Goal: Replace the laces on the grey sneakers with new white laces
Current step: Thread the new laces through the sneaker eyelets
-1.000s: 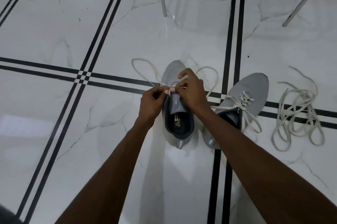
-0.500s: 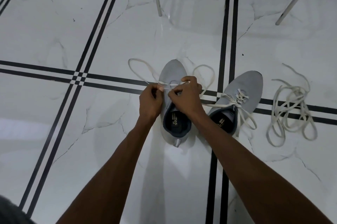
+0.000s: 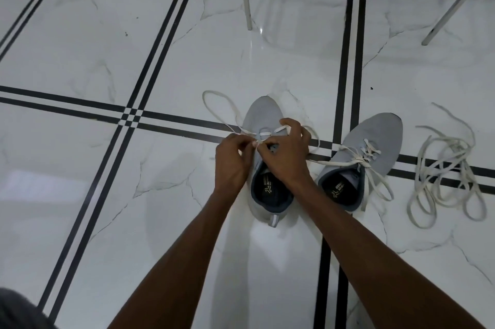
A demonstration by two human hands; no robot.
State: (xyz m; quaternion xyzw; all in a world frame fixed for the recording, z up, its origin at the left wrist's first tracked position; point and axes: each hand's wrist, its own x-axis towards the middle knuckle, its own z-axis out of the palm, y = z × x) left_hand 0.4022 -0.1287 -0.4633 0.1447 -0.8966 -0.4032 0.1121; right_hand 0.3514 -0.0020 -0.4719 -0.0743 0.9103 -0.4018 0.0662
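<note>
White marble floor (image 3: pixel 267 60) w/ black stripes, metal rack legs (image 3: pixel 246 1); both hands (image 3: pixel 262 152) pinching lace (image 3: pixel 263 131).

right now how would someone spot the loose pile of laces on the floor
Start at the two grey sneakers on the white tiled floor. Look past the laced sneaker to the far right: the loose pile of laces lies there in tangled loops, threaded through no shoe and touched by neither hand.

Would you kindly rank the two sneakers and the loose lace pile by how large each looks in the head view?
1. Lace pile, widest spread.
2-3. Left sneaker and right sneaker look alike; hands cover part of the left one, so I won't rank them.
</note>
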